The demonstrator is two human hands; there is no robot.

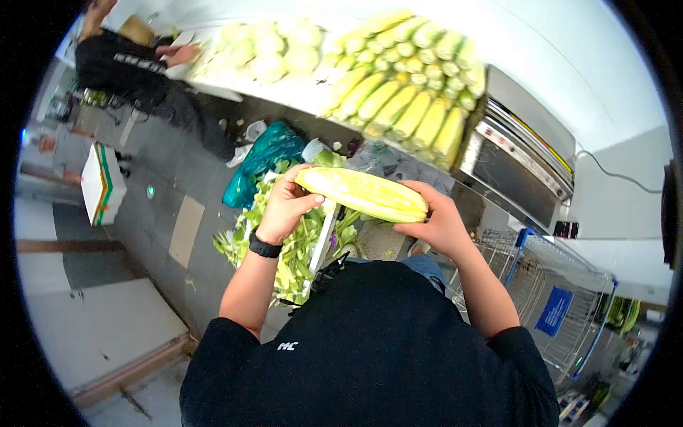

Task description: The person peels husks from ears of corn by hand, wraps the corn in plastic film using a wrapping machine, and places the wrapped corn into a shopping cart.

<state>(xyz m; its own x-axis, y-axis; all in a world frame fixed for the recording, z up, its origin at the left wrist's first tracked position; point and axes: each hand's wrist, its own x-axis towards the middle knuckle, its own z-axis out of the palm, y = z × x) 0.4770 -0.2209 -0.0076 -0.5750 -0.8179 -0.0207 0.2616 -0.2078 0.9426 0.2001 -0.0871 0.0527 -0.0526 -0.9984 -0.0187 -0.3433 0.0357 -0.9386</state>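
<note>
Left hand (pixel 284 212) and right hand (pixel 444 224) apart, clamped on the 9 and 4 o'clock ends of one long yellow vegetable (pixel 361 194), held at 12 o'clock; likely firm, moderately heavy, slightly slick; best gripped both ends, gently

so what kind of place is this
Probably the produce prep room of a supermarket or grocery: piled corn cobs on the counter, a heap of stripped green leaves below it, and a wire shopping cart alongside.
</note>
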